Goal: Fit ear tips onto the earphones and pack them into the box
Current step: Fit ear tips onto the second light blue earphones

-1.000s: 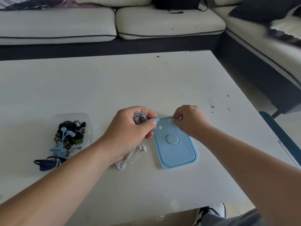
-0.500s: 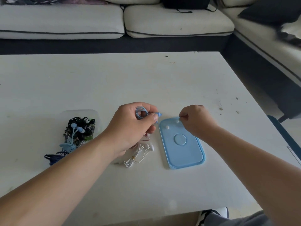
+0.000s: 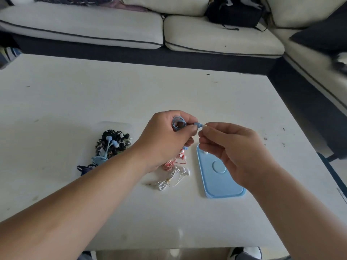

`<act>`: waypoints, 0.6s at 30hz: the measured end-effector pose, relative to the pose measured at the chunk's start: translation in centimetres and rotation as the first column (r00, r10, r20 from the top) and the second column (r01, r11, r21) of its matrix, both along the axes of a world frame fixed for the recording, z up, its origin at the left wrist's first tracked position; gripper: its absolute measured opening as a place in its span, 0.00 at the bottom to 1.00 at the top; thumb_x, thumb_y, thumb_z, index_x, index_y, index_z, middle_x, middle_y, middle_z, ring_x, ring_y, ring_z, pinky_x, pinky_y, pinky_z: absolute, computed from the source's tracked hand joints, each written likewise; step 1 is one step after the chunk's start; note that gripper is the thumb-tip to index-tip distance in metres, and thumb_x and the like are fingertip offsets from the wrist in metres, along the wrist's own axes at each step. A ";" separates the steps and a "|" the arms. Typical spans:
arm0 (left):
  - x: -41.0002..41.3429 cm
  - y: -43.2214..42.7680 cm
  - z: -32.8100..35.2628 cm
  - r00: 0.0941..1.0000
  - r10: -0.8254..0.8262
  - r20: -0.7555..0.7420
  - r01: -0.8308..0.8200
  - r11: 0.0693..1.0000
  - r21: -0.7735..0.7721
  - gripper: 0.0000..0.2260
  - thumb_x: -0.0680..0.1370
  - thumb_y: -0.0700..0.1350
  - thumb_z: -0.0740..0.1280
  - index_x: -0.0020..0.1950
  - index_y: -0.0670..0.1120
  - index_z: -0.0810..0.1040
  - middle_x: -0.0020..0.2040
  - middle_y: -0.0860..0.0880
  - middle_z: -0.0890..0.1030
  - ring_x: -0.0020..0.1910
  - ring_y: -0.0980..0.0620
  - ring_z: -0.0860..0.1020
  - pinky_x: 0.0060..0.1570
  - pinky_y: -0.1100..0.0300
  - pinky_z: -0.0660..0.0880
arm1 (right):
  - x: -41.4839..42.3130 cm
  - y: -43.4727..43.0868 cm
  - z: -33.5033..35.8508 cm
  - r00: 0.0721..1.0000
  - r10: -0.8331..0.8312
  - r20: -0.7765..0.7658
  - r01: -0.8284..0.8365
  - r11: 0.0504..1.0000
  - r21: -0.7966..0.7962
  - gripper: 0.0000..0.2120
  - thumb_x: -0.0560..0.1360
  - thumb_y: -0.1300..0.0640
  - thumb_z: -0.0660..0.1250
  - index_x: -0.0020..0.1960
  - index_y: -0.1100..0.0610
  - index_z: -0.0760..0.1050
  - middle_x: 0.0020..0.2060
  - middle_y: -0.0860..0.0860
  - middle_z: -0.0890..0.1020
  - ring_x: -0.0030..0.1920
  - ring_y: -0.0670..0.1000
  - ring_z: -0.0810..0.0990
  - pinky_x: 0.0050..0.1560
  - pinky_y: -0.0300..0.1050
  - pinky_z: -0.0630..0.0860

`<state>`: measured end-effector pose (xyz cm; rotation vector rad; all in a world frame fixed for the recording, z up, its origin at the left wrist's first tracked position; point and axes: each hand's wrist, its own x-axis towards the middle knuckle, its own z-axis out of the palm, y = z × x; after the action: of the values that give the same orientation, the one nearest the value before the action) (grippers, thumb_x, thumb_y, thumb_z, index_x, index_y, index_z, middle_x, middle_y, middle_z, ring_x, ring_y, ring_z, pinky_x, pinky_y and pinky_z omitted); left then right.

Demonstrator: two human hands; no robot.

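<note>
My left hand (image 3: pixel 165 139) grips a coiled blue earphone (image 3: pixel 179 123), its blue earbud (image 3: pixel 198 125) poking out to the right between thumb and forefinger. My right hand (image 3: pixel 232 149) pinches a small white ear tip (image 3: pixel 205 126) just right of that earbud, nearly touching it. Below my hands lies the blue box lid (image 3: pixel 218 177) flat on the table, with one white ear tip (image 3: pixel 205 152) on its far end. A clear box (image 3: pixel 114 126) at the left holds several tangled earphones (image 3: pixel 110 145).
A red-and-white earphone (image 3: pixel 173 162) and a white earphone (image 3: pixel 173 178) lie on the white table (image 3: pixel 112 94) between the box and the lid. Sofas run along the far side and the right. My shoes show below the table's near edge.
My right hand has lifted off the lid with a white ear tip and moved left, up to the blue earbud. The left hand has kept its grip on the coil.
</note>
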<state>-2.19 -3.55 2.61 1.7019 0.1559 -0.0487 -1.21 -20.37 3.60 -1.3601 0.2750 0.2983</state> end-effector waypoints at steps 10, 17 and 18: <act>0.8 0.8 -0.4 0.998 -0.034 0.045 0.032 0.998 0.059 0.02 0.79 0.41 0.73 0.50 0.47 0.85 0.42 0.47 0.87 0.35 0.51 0.86 0.41 0.58 0.83 | 1.6 -0.1 -0.6 0.996 0.084 -0.038 -0.078 0.987 0.142 0.08 0.72 0.66 0.73 0.51 0.67 0.81 0.38 0.57 0.86 0.38 0.52 0.85 0.42 0.41 0.83; 1.1 0.7 -0.6 0.998 -0.038 0.046 0.035 0.998 0.057 0.02 0.79 0.41 0.74 0.50 0.47 0.86 0.41 0.48 0.87 0.35 0.53 0.85 0.39 0.57 0.84 | 2.1 -0.5 -0.9 0.992 0.124 -0.016 -0.121 0.986 0.115 0.11 0.69 0.65 0.74 0.50 0.68 0.82 0.39 0.59 0.85 0.38 0.53 0.85 0.43 0.42 0.83; 1.1 0.6 -0.6 0.998 -0.039 0.046 0.037 0.998 0.056 0.02 0.79 0.41 0.74 0.50 0.47 0.85 0.41 0.48 0.87 0.35 0.53 0.86 0.41 0.55 0.84 | 2.1 -0.5 -0.9 0.992 0.125 -0.011 -0.122 0.985 0.122 0.11 0.69 0.65 0.74 0.51 0.68 0.82 0.39 0.59 0.85 0.38 0.53 0.85 0.43 0.42 0.83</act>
<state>-1.08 -2.90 2.00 1.7600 0.0904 -0.0325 0.85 -20.91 2.65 -1.2569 0.1852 0.4251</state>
